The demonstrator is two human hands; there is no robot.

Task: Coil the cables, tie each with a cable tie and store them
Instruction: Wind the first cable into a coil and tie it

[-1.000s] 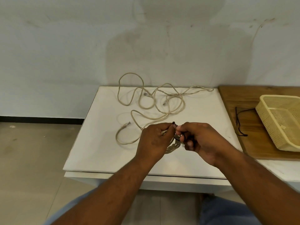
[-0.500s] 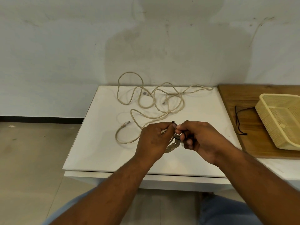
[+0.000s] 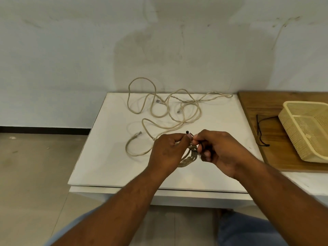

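Left grip [image 3: 168,150], low over the tabletop [image 3: 110,157] at centre frame, is curled round the coiled cable [image 3: 188,159]; right grip [image 3: 221,150] pinches the black cable tie [image 3: 187,132] at its top. Risk: tie slips the pinch before locking, loops spring loose.

Coiled cable [image 3: 189,159]: we see only its lower arc, below and between the hands. The rest lies behind the left hand [image 3: 168,150] gripping it, and we cannot count the turns.

Cable tie [image 3: 187,132]: we see only a black head above the thumbs and a short strand at the fingers of the right hand [image 3: 221,151], which pinch it. We cannot tell whether it is threaded.

Left fingertips: curled out of sight.

Basket [image 3: 305,103], far right of the right hand: cut off by the frame edge.

Wooden board [image 3: 252,107] beneath it: likewise cut off.

Black strands [image 3: 258,128] on the board: too thin for us to count.

Plug [image 3: 136,135], left of the left hand: too small to tell its type.

Forearms: cut off at the bottom edge.
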